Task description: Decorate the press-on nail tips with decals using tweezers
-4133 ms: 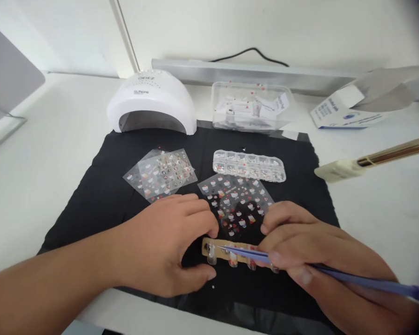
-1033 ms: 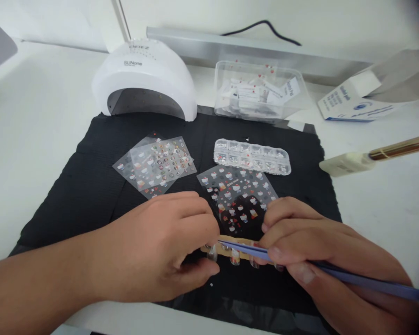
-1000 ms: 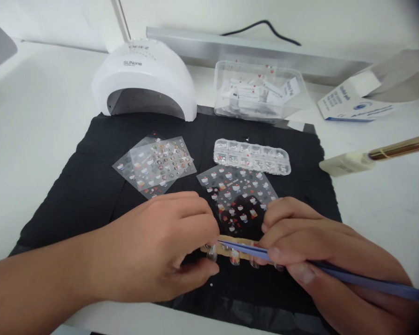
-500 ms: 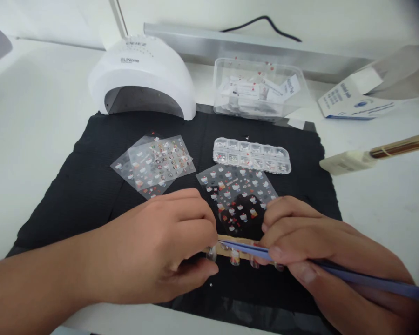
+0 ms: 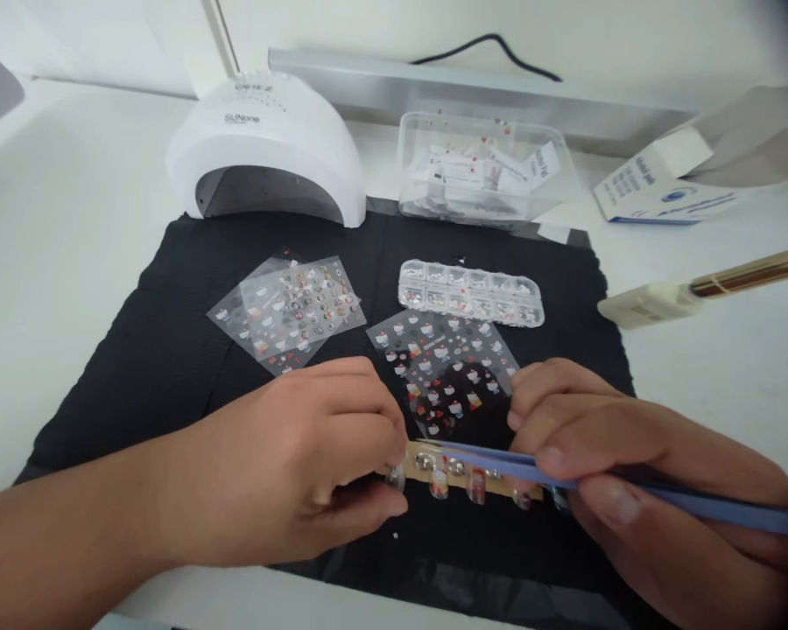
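**Ana:** Tweezers (image 5: 492, 462), pale blue, pinched shut in the right hand (image 5: 636, 472); their tips lie over the tan strip (image 5: 463, 472) of false nails near the front edge of the black mat (image 5: 171, 350). Whether anything sits between the tips I cannot tell.

**Ben:** And the left hand (image 5: 289, 472)?

**Ana:** Curled closed on the strip's left end, thumb below and fingertips above, holding it against the mat. The strip lies flat, nails pointing toward the person.

**Ben:** So how should this placing go?

**Ana:** My judgement: keep the left grip firm so the strip cannot slide, lower the tips slowly and nearly flat, and rest the right hand's heel on the mat for steadiness (a small tremor would show at once on nails this small).

**Ben:** What lies nearby?

**Ana:** Just behind the strip, a clear sticker sheet (image 5: 443, 367), partly covered by the right knuckles. Further left, a second stack of sticker sheets (image 5: 289, 311). Behind the first sheet, a clear compartment box (image 5: 466, 293) of small gems. At the mat's back edge stand a white curing lamp (image 5: 269, 149) and a clear tub (image 5: 479, 171) of packets, and a white carton (image 5: 657, 192) lies on the counter (image 5: 52, 236) at the right.
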Tool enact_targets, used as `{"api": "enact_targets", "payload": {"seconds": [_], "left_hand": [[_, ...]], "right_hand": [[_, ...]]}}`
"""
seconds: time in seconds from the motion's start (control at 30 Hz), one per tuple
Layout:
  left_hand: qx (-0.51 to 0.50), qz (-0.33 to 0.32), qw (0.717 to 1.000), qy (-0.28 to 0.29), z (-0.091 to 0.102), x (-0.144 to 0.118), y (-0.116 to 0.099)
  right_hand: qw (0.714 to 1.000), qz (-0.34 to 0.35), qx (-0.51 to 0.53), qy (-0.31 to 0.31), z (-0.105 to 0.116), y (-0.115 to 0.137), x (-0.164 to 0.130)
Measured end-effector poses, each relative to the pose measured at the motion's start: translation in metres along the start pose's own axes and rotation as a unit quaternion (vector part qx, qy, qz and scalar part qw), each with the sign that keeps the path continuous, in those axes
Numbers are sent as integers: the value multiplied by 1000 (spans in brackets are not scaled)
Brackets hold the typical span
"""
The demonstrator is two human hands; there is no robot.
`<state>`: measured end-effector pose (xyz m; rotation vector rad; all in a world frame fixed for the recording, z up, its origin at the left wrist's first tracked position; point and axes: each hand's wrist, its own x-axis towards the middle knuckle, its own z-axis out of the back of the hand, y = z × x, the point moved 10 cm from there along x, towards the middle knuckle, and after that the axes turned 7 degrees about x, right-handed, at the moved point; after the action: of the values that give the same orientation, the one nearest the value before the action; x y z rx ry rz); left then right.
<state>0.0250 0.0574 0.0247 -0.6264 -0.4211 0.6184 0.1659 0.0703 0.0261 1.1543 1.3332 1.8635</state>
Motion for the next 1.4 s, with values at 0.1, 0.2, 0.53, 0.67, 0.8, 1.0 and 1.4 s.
{"api": "enact_targets", "payload": {"seconds": [0.1, 0.2, 0.53, 0.67, 0.8, 1.0, 1.4], "left_hand": [[-13, -6, 1000, -9, 1, 0, 1], [-20, -8, 1000, -11, 1, 1, 1], [-14, 12, 1000, -8, 2, 4, 5], [-6, 19, 1000, -4, 0, 3, 6], [-13, 23, 1000, 1, 2, 4, 6], [-23, 23, 999, 6, 3, 4, 9], [-67, 34, 997, 22, -4, 6, 15]], "right_hand": [[997, -26, 35, -56, 13, -10, 0], [995, -45, 60, -70, 16, -17, 3], [993, -46, 79, -69, 14, -18, 4], [995, -37, 74, -58, 15, -18, 5], [995, -39, 78, -57, 14, -18, 6], [989, -46, 94, -107, 19, -18, 7], [971, 5, 155, -185, 43, -36, 15]]}}
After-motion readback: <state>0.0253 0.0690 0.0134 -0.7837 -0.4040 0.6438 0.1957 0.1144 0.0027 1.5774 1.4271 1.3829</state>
